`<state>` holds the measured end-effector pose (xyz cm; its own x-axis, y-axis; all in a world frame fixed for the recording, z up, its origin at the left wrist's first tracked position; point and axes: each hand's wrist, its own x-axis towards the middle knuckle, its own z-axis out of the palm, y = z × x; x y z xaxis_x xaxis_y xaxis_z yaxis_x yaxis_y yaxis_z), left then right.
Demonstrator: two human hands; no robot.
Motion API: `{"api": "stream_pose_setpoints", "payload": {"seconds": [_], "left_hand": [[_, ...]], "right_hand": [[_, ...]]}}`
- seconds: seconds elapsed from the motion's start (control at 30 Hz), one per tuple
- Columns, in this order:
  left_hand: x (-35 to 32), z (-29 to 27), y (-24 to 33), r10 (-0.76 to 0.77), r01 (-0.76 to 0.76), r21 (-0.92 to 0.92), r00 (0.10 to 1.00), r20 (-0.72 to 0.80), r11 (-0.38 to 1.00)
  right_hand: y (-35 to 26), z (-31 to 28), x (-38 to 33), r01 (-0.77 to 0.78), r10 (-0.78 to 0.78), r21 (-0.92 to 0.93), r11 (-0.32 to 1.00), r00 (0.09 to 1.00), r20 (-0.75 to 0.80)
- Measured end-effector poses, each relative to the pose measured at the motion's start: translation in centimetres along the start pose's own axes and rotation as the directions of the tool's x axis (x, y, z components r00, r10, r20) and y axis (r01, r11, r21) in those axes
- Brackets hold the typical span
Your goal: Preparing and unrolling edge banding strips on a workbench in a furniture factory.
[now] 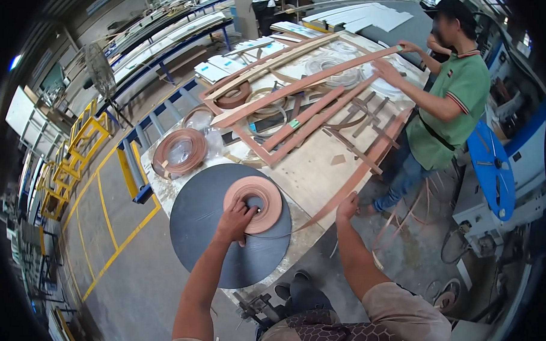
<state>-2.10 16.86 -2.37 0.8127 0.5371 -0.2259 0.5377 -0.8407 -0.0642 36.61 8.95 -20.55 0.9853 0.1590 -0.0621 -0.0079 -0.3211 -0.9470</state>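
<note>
Table (314, 176) fills the space ahead of both hands, cluttered with brown frames and curved strips beyond them. Past the right hand, on the far side, a co-worker in a green shirt (463, 95) has both hands at a long brown strip (318, 80). Beneath the left hand I log a dark round disc (194, 233), lying on the table with its near rim out past the edge. The pinkish-brown strip (356, 181) runs from up beyond the right hand, past its fingers, then turns thin-edge-on toward the left hand. A darker coil (181, 166) sits beyond the left hand, farther left. Directly under the left hand, flat on the disc, is the pinkish coil (274, 212).

Left hand (238, 220): loose, fingers spread over the coil, one reaching toward its centre hole; nothing clasped that I can see. Right hand (347, 207): fingers curled, apparently pinching the edge of the pinkish-brown strip.

Progress, my judgement: partway. Many turns lie neatly in the coil; a long length is off it, on the right-hand side. From my remote view I cannot tell winding from paying out.
</note>
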Motion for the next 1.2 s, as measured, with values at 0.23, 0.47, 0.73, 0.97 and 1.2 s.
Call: {"api": "stream_pose_setpoints", "payload": {"seconds": [0.23,0.47,0.73,0.97,1.2], "left_hand": [[-0.4,0.0,0.3,-0.041,0.035,0.08,0.997,0.067,0.996],[-0.7,-0.3,0.2,-0.055,0.05,0.061,0.994,0.09,0.997],[-0.4,-0.4,0.4,-0.054,0.043,0.094,0.992,0.115,0.995],[-0.5,-0.2,0.4,-0.06,0.049,0.1,0.992,0.111,0.994],[-0.2,-0.4,0.7,-0.061,0.048,0.108,0.991,0.118,0.993]], "right_hand": [[-1.1,-0.8,-0.7,-0.033,0.036,-0.029,0.999,0.993,0.114],[-0.3,0.6,-1.1,-0.021,0.021,-0.043,0.999,1.0,0.0],[-0.3,0.3,-0.6,-0.148,0.157,-0.094,0.984,0.982,0.102],[-0.2,0.2,-0.8,-0.164,0.172,-0.072,0.984,0.977,0.125],[-0.7,-0.2,-0.7,-0.146,0.159,-0.094,0.985,0.977,0.146]]}}
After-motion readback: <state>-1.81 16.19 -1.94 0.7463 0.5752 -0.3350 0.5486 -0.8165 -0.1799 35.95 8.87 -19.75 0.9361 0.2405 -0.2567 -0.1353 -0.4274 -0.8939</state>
